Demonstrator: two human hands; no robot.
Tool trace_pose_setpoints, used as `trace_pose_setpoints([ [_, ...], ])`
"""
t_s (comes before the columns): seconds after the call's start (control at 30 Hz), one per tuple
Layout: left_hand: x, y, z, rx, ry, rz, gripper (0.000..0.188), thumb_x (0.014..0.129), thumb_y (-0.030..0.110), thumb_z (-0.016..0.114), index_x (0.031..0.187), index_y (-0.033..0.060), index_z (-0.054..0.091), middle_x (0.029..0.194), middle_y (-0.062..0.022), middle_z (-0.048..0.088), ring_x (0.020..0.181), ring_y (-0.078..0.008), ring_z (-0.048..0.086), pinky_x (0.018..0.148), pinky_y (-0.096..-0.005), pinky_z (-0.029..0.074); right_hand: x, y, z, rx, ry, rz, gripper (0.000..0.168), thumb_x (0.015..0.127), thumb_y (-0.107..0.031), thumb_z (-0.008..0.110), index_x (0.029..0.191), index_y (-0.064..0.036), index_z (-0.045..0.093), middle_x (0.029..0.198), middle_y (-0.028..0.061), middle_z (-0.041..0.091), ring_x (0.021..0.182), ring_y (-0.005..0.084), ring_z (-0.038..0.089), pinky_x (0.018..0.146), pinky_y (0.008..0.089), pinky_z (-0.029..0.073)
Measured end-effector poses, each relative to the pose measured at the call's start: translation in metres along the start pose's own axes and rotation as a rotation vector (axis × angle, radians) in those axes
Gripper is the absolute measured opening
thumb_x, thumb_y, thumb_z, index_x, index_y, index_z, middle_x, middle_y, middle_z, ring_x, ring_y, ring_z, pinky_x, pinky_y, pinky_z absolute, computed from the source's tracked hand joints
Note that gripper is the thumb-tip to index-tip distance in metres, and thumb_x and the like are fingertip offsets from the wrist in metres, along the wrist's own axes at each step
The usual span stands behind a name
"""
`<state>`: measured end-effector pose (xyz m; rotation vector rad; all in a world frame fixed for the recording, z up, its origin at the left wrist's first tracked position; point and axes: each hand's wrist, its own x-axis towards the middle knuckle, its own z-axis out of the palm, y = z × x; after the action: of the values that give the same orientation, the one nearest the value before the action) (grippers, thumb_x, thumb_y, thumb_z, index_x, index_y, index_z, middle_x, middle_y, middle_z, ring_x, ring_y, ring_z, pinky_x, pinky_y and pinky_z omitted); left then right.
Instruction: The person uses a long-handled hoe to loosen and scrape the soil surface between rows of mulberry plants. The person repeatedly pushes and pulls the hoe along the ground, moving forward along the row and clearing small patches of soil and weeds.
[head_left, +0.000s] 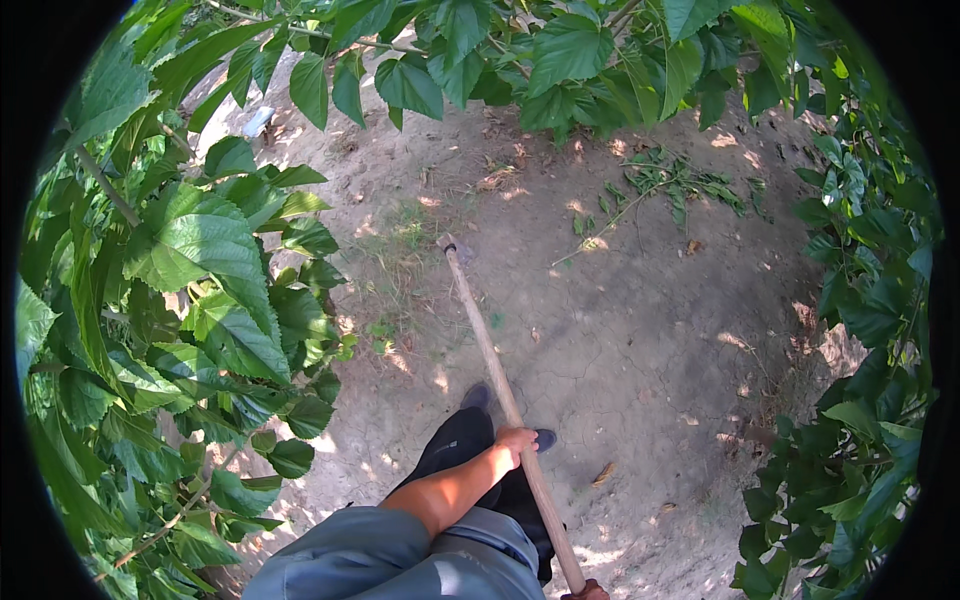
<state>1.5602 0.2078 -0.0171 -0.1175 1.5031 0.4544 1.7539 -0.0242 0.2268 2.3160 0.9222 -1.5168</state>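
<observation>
A long wooden-handled hoe (484, 345) slants across the middle, from the bottom edge up to the ground ahead of me. My left hand (516, 444) is wrapped around the handle at about thigh height. At the bottom edge, my right hand (589, 592) grips the handle's rear end and is partly cut off by the frame. The hoe head (459, 250), partly blurred, is down at the soil beside a patch of thin grass (401, 262). A dark band circles the handle just behind the head.
Leafy branches crowd the left (202, 240), the top and the right (862, 450). A cut leafy twig (667, 184) lies on the cracked bare soil (622, 337). A pale object (259, 121) lies at upper left. My dark shoes (476, 396) stand beneath the handle.
</observation>
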Motion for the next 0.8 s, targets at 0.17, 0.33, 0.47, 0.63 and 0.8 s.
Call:
trace_pose_setpoints([
  [0.17, 0.016, 0.027, 0.013, 0.009, -0.005, 0.042, 0.017, 0.075, 0.004, 0.066, 0.085, -0.0012, 0.054, 0.075, -0.0113, 0.054, 0.062, -0.0257, 0.058, 0.053, -0.0414, 0.049, 0.016, -0.039, -0.016, 0.058, 0.01, -0.016, 0.021, 0.081, -0.02, 0.061, 0.086, 0.0, 0.055, 0.068, 0.0168, 0.059, 0.064, 0.0296, 0.057, 0.059, 0.0404, 0.045],
  [0.33, 0.038, 0.09, 0.031, 0.003, -0.073, 0.077, 0.013, 0.073, 0.002, 0.064, 0.082, -0.0007, 0.055, 0.065, -0.0094, 0.052, 0.052, -0.0234, 0.054, 0.047, -0.0399, 0.046, 0.053, -0.086, -0.004, 0.071, 0.062, -0.067, 0.022, 0.081, -0.021, 0.061, 0.084, -0.001, 0.054, 0.067, 0.0157, 0.058, 0.063, 0.0293, 0.056, 0.059, 0.0406, 0.044],
  [0.47, 0.05, 0.169, 0.056, 0.056, -0.028, 0.143, 0.011, 0.074, 0.005, 0.064, 0.079, 0.0004, 0.055, 0.064, -0.0079, 0.05, 0.051, -0.0219, 0.052, 0.047, -0.0377, 0.046, 0.103, -0.151, -0.001, 0.051, 0.026, 0.067, 0.05, 0.059, -0.039, 0.073, 0.089, 0.0, 0.06, 0.081, 0.0219, 0.065, 0.081, 0.0401, 0.062, 0.075, 0.044, 0.049],
  [0.63, 0.064, 0.259, 0.073, 0.075, -0.135, 0.244, 0.015, 0.076, 0.008, 0.063, 0.087, 0.0025, 0.055, 0.069, -0.0071, 0.051, 0.055, -0.0202, 0.053, 0.046, -0.0358, 0.045, 0.169, -0.255, -0.014, 0.119, 0.037, -0.03, 0.05, 0.067, -0.036, 0.068, 0.094, 0.004, 0.057, 0.087, 0.0263, 0.063, 0.088, 0.0403, 0.061, 0.078, 0.0431, 0.048],
  [0.8, 0.082, 0.288, 0.079, 0.095, -0.098, 0.338, 0.017, 0.075, 0.009, 0.065, 0.084, 0.0013, 0.053, 0.068, -0.0076, 0.052, 0.051, -0.0187, 0.052, 0.043, -0.0326, 0.044, 0.248, -0.357, -0.024, 0.198, 0.143, -0.207, 0.045, 0.066, -0.027, 0.072, 0.089, 0.008, 0.056, 0.077, 0.0237, 0.063, 0.074, 0.036, 0.063, 0.066, 0.04, 0.049],
])
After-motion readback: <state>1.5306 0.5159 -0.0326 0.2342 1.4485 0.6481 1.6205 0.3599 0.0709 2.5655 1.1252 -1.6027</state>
